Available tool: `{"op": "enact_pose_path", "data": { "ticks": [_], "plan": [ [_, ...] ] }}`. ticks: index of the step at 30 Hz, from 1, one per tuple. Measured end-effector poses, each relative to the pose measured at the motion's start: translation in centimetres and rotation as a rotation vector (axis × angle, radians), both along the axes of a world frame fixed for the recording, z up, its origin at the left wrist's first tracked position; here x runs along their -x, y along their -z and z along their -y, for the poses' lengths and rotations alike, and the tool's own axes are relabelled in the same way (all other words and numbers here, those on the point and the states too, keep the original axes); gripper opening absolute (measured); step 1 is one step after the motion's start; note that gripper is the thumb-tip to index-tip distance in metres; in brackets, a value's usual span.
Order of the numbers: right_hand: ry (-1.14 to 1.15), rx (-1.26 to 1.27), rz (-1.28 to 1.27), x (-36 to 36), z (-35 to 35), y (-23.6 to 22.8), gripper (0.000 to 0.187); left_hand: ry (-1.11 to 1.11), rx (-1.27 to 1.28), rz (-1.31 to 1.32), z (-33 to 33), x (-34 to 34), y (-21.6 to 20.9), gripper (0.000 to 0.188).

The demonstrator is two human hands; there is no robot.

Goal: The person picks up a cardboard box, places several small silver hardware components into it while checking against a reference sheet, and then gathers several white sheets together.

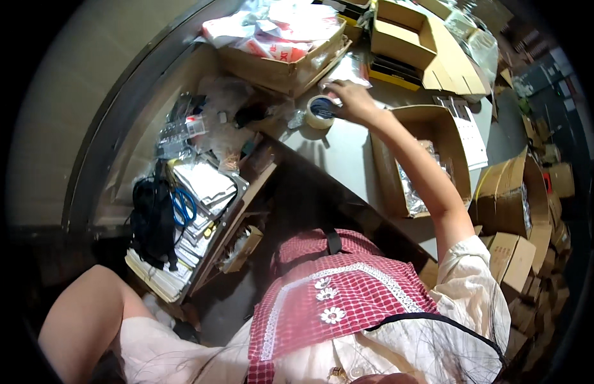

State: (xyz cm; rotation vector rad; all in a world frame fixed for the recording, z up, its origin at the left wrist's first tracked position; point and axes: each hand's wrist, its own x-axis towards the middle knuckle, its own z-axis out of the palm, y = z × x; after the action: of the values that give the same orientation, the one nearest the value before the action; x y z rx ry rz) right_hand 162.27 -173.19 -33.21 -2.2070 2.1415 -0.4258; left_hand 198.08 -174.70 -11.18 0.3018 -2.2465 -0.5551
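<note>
My right hand [353, 104] reaches out over the white tabletop. Its thumb and fingers are apart, with nothing visible between them. Right beside the fingertips stands a roll of packing tape [313, 120], its core dark inside. A clear plastic packet with red and white print [352, 69] lies just beyond the knuckles. My left hand is out of the picture; only the bent left arm shows at the lower left.
An open carton with plastic-bagged pieces [462, 163] sits under my right forearm. Farther back are a box heaped with red and white bags [271, 67] and an empty carton [402, 38]. Papers and blue-handled scissors [184, 206] lie at left; cartons [511, 262] crowd the right.
</note>
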Motion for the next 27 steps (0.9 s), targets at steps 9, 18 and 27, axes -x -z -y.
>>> {"op": "enact_pose_path", "data": {
  "ticks": [9, 18, 27],
  "plan": [
    [0.150, -0.224, -0.293, -1.0, 0.0, 8.6, 0.033, 0.161, 0.025, -0.237, 0.3, -2.5, 1.8, 0.059],
    [0.042, 0.177, 0.030, -5.5, -5.9, 3.8, 0.049, 0.203, 0.036, -0.381, 0.8, -3.3, 3.8, 0.050],
    [0.618, 0.451, -0.244, 7.9, -18.4, -2.7, 0.051, 0.218, 0.020, -0.479, 1.3, -0.9, 3.5, 0.041]
  ]
}}
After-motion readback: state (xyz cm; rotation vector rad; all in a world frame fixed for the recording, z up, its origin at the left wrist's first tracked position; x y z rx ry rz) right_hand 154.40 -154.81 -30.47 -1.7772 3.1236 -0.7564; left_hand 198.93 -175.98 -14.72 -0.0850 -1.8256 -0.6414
